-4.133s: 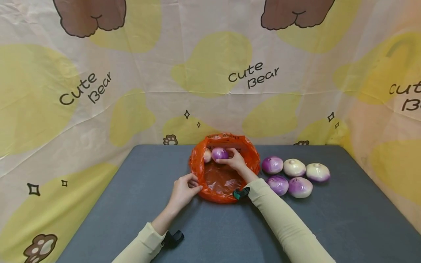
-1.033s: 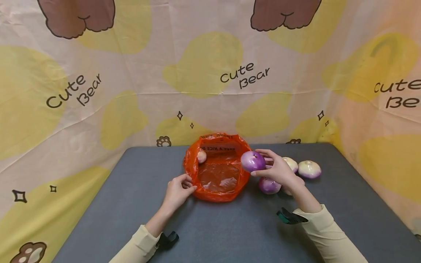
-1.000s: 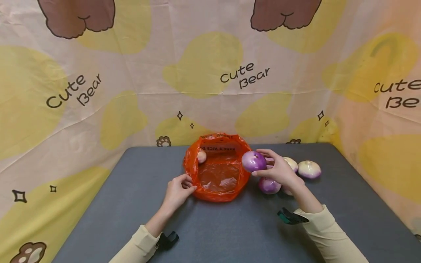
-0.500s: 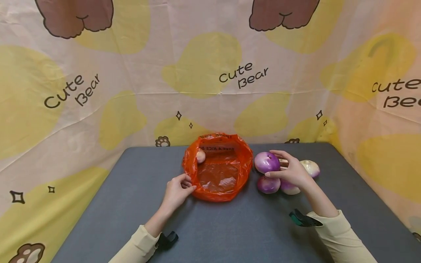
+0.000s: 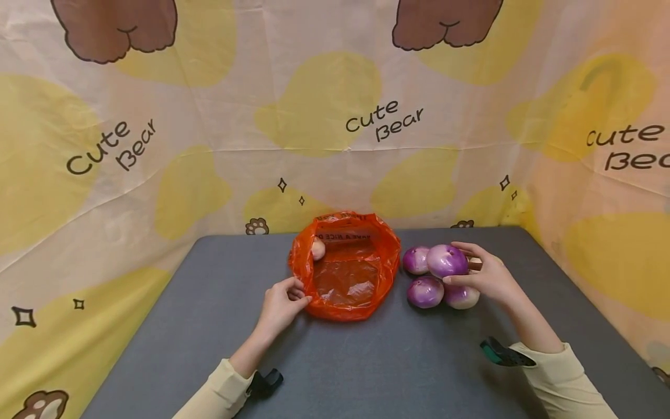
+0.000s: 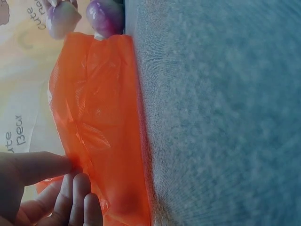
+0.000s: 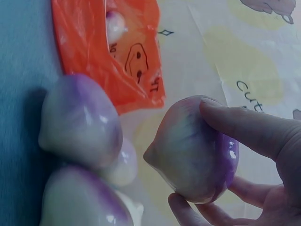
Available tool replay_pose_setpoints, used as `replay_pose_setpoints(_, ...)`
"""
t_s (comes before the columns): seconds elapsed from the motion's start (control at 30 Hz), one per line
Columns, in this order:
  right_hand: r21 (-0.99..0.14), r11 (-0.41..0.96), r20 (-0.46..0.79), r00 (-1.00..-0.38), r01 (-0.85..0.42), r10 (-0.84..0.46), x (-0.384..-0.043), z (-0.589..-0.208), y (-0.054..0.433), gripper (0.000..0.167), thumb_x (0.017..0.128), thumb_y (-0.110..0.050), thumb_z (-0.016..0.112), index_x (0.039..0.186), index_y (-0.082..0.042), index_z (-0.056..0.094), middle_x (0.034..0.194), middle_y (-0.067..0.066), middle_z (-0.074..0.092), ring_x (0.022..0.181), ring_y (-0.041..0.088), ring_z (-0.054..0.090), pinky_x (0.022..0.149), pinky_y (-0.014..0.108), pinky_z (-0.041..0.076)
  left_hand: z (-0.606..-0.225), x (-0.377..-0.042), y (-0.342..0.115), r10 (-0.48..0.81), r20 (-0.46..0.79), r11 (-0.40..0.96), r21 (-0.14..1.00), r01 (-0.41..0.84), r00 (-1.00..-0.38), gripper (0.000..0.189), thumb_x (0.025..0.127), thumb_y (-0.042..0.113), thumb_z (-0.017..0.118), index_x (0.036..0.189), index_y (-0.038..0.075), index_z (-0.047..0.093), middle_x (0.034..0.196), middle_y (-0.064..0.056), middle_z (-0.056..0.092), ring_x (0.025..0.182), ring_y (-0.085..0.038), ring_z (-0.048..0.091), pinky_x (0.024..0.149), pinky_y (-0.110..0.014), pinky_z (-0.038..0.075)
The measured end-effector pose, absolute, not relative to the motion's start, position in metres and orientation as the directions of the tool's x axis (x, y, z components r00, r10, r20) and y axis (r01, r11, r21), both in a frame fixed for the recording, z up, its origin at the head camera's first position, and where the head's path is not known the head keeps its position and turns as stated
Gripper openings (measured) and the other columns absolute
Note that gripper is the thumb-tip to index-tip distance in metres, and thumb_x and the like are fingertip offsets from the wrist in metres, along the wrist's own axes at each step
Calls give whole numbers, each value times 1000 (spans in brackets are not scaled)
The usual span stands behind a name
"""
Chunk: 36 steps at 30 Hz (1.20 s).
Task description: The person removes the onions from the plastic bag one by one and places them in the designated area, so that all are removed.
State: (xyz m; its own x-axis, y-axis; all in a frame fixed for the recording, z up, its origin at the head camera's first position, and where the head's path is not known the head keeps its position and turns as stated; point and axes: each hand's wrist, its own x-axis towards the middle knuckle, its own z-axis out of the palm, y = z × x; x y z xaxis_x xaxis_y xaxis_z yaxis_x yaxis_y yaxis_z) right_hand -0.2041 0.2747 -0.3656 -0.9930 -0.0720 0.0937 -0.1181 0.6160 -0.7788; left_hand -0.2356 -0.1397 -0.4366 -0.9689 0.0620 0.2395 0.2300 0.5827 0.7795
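My right hand (image 5: 484, 270) holds a purple-and-white onion (image 5: 446, 261) between thumb and fingers, raised over the other onions. In the right wrist view this onion (image 7: 190, 150) has its pale pointed end facing left, clear of those beside it. My left hand (image 5: 282, 302) pinches the near left rim of an orange plastic bag (image 5: 342, 311), which stands with its mouth wide apart. Inside the bag, at its left wall, lies one pale onion (image 5: 317, 249). The left wrist view shows thumb and fingertips (image 6: 81, 183) on the orange film (image 6: 108, 127).
Right of the bag sit a purple onion (image 5: 415, 260), another purple onion (image 5: 425, 292) and a paler onion (image 5: 463, 297), close together. My right hand hides what lies behind it. All stand on a dark grey table (image 5: 366, 366), with a printed cloth (image 5: 324, 105) behind.
My right hand has lifted the onion out of the bag and carried it right, over the group on the table. The left hand keeps its pinch on the rim.
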Motion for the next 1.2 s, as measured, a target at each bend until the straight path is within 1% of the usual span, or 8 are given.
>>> replay_pose_setpoints(0.27,-766,636,83,-995,-98,-53,-198,-367,292,80,80,-30,76,144,-6,34,140,27,40,122,49,45,92,57,45,-437,-234,-140,61,244,586,776,233,-968,15,74,9,79,82,9,66,72,-2,65,64,-10,59,62,-22,51)
replay_pose_setpoints(0.53,-740,670,61,-998,-59,-20,-192,-371,311,82,80,-33,75,144,-3,32,141,31,37,122,53,43,90,57,47,-438,-234,-139,62,249,583,777,238,-966,16,74,9,79,82,9,66,71,-2,65,63,-10,59,62,-22,51)
replay_pose_setpoints(0.77,-692,721,69,-997,-38,15,-188,-378,329,83,79,-36,75,143,-2,34,137,33,40,118,55,45,85,58,49,-439,-233,-139,59,244,577,783,233,-968,15,74,8,79,82,9,65,71,-2,65,63,-10,59,61,-22,50)
replay_pose_setpoints(0.97,-687,726,62,-998,-27,22,-184,-382,340,82,80,-35,74,143,0,33,136,34,40,117,56,44,85,58,49,-438,-233,-139,59,237,574,787,227,-970,15,74,8,79,81,9,65,71,-2,64,63,-10,59,61,-22,51)
replay_pose_setpoints(1.07,-688,726,54,-998,-4,46,-183,-385,344,84,80,-37,74,143,1,32,136,35,39,118,55,43,86,59,47,-438,-234,-140,61,238,575,785,229,-969,15,74,9,79,82,9,65,71,-2,64,63,-10,59,61,-22,51)
replay_pose_setpoints(1.2,-678,733,21,-995,59,99,-180,-390,354,88,80,-41,73,143,3,29,136,37,37,119,54,40,89,62,43,-438,-235,-139,64,242,575,784,234,-968,15,74,9,79,82,9,65,72,-2,65,64,-10,59,62,-23,51)
